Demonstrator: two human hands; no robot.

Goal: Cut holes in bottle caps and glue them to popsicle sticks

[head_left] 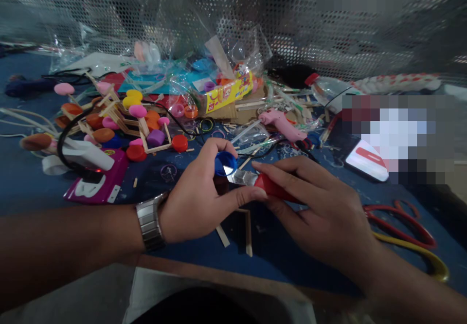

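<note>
My left hand point(199, 200) is closed around a blue bottle cap point(225, 162), whose hollow side faces up and toward the right. In my right hand point(321, 212) is a red-handled utility knife point(273, 188), gripped with the fingers along its handle. The knife's metal blade point(241, 176) points left, and its tip lies at the cap's rim. My left thumb reaches across to the front of the knife handle. Below the hands, thin wooden sticks point(248, 231) lie on the blue table point(204, 261), partly hidden by the left hand.
A stick-and-cap model point(146, 132) stands at left behind a magenta power strip point(98, 178). A pink glue gun point(282, 123) lies beyond my hands. Scissors with red and yellow handles point(401, 226) sit at right, near a phone point(367, 161). Plastic bags and packaging point(229, 90) crowd the back.
</note>
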